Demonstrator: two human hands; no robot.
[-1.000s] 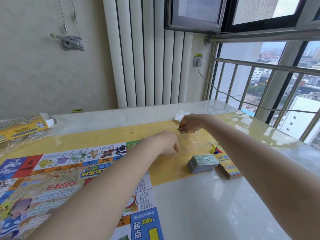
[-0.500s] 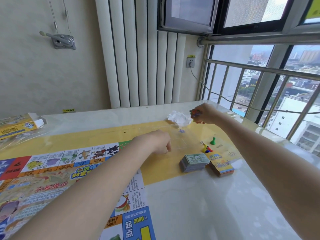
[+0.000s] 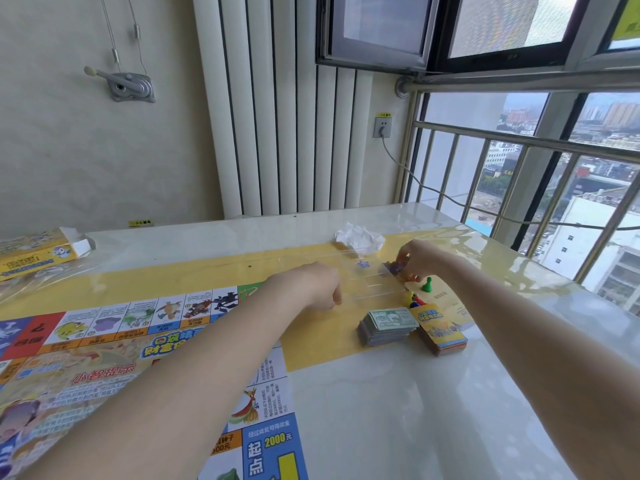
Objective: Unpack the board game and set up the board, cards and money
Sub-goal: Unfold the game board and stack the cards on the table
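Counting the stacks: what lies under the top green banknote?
Under the top green banknote sits a stack of more notes, edges showing; their faces are covered.

A crumpled white tissue [image 3: 360, 239], perhaps, lies near a wall socket [image 3: 382, 127].

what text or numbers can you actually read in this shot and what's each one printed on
"起点" in white on the blue corner square of the game board
"2000元" in yellow on that same square
"小智提示" in orange on the board's centre art
"100" appears on the top note of the money stack, though it is blurred
Card deck title: too blurred to read
Game box lettering: too blurred
Yellow sticker above the wall socket: too small
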